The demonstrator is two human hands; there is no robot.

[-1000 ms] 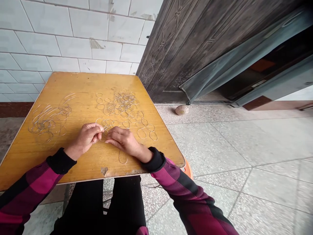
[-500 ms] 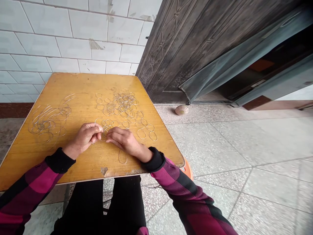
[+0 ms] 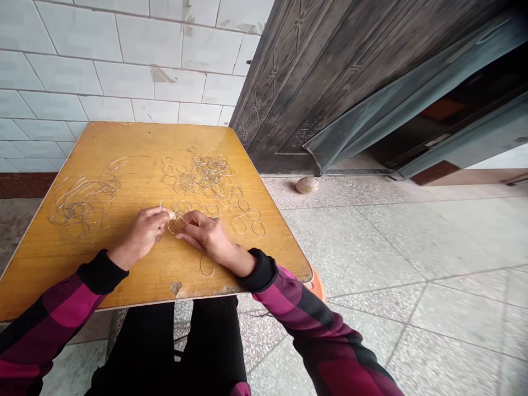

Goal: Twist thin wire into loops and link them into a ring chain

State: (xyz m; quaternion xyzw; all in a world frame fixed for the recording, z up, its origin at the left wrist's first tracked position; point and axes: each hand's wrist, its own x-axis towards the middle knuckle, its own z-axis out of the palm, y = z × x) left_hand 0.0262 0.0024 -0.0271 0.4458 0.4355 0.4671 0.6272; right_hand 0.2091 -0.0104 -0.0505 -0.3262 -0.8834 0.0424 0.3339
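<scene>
Over the near middle of the wooden table (image 3: 136, 280), my left hand (image 3: 146, 228) pinches a thin wire (image 3: 169, 223) between thumb and fingertips. My right hand (image 3: 210, 236) is closed on the same wire from the other side, its fingertips close to the left ones. A curved end of wire hangs below the right palm. Past my hands lies a pile of wires bent into loops (image 3: 210, 170), with several more looped pieces (image 3: 251, 215) to the right. On the left is a tangle of curved, unlooped wires (image 3: 78, 209).
A white tiled wall (image 3: 136, 52) stands behind the table. To the right are a dark carved door (image 3: 284, 93), a grey-green curtain (image 3: 363, 129) and a roundish object (image 3: 307, 185) on the tiled floor (image 3: 371, 258). Part of an orange stool (image 3: 317, 285) shows beside the table's right corner.
My right fingers have shifted slightly and lifted at the knuckles. The left fingertips have moved a little right, and a wire curve now shows between the hands.
</scene>
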